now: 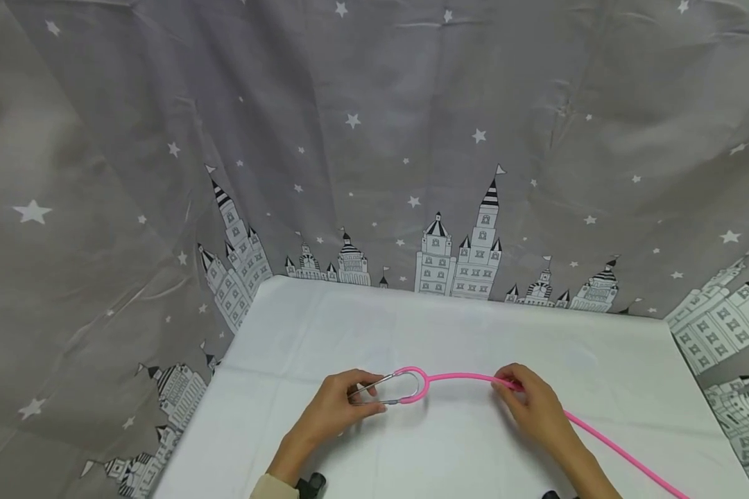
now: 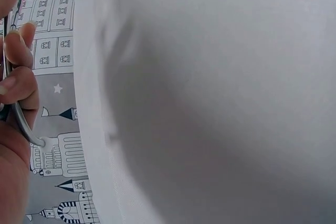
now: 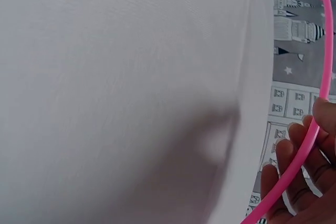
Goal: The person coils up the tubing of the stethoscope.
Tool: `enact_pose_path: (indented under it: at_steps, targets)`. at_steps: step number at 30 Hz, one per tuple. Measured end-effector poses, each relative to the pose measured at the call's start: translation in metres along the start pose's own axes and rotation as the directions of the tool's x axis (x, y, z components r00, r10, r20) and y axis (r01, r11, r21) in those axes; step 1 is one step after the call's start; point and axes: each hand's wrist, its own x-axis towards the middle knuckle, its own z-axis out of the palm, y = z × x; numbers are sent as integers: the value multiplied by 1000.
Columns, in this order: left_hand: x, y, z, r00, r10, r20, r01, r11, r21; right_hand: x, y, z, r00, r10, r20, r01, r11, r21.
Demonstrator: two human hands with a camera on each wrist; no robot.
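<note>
A pink stethoscope (image 1: pixel 465 375) is held up over the white table between both hands. My left hand (image 1: pixel 340 400) grips its silver metal ear tubes (image 1: pixel 392 376); in the left wrist view the fingers (image 2: pixel 20 85) curl round a metal tube (image 2: pixel 23 124) whose pale eartip (image 2: pixel 48 144) sticks out below. My right hand (image 1: pixel 533 405) pinches the pink tubing (image 3: pixel 299 161) between thumb and fingers, some way from the Y-shaped fork. From there the tubing runs on past the wrist to the lower right, out of the head view, so its far end is hidden.
A white cloth covers the table (image 1: pixel 374 326). Behind it and along the sides hangs a grey curtain (image 1: pixel 374 138) printed with stars and castles. A dark wrist camera mount (image 1: pixel 312 484) shows at the left wrist, beside a beige sleeve (image 1: pixel 273 488).
</note>
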Motion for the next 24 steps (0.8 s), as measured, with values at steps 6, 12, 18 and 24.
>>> enact_pose_path:
  at_steps: [6, 12, 18, 24]
  targets:
    - [0, 4, 3, 1000, 8, -2, -8, 1000, -18, -5, 1, -11, 998, -49, -49, 52, 996, 71]
    - [1, 6, 3, 1000, 10, 5, -10, 1000, 27, -7, -2, -18, 991, -96, -93, 108, 984, 141]
    - [4, 6, 4, 999, 36, 15, -37, 998, 57, -4, -10, -23, 973, -179, -146, 202, 966, 161]
    - [5, 11, 7, 997, 78, 21, -80, 992, 102, 3, -22, -27, 966, -202, -159, 230, 957, 179]
